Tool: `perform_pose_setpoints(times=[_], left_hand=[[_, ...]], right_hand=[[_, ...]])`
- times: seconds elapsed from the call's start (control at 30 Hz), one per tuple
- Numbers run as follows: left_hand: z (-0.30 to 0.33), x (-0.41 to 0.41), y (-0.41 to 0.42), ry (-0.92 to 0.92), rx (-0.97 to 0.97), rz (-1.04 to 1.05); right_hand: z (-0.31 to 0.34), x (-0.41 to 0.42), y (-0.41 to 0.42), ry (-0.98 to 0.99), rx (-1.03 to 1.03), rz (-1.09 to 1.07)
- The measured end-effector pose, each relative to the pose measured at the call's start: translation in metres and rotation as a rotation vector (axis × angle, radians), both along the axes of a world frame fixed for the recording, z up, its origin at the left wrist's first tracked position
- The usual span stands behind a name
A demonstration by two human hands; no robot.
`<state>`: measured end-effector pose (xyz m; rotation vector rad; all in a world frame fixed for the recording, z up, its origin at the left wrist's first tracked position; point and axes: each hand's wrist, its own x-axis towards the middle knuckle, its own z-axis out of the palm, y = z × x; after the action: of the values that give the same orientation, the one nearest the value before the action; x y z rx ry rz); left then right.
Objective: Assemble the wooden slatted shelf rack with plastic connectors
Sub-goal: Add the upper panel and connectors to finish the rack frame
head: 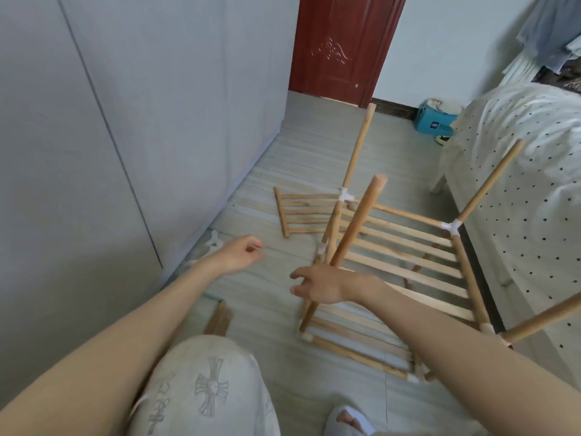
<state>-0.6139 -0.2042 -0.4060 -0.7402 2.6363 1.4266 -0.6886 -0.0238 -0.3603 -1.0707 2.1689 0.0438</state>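
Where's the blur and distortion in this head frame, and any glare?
Head view: motion blur on the right hand and the near rack corner; left hand slightly soft. Wide-angle bending shows on the wardrobe edges and door. Lighting is soft and even daylight, shadows faint, no glare on the floor.

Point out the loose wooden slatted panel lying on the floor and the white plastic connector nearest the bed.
loose wooden slatted panel [301,214]: head view, middle of its slats.
white plastic connector [450,226]: head view, its centre joint.
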Motion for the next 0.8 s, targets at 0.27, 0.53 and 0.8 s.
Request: perform_pose_setpoints(times=[0.27,0.53,0.8], left_hand=[[-0.147,0.024,-0.053,-0.234,0.017,0.088],[-0.232,0.008,-0.124,-0.300,-0.310,0.142],[-0.253,-0.029,-0.161,-0.326,-0.478,0.252]], right_hand=[[-0.144,-0.020,-0.089,-0.105,-0.002,-0.072],[-0.288,-0.030,-0.109,-0.089,0.138,-0.109],[-0.320,-0.019,-0.095,-0.134,0.175,-0.149]])
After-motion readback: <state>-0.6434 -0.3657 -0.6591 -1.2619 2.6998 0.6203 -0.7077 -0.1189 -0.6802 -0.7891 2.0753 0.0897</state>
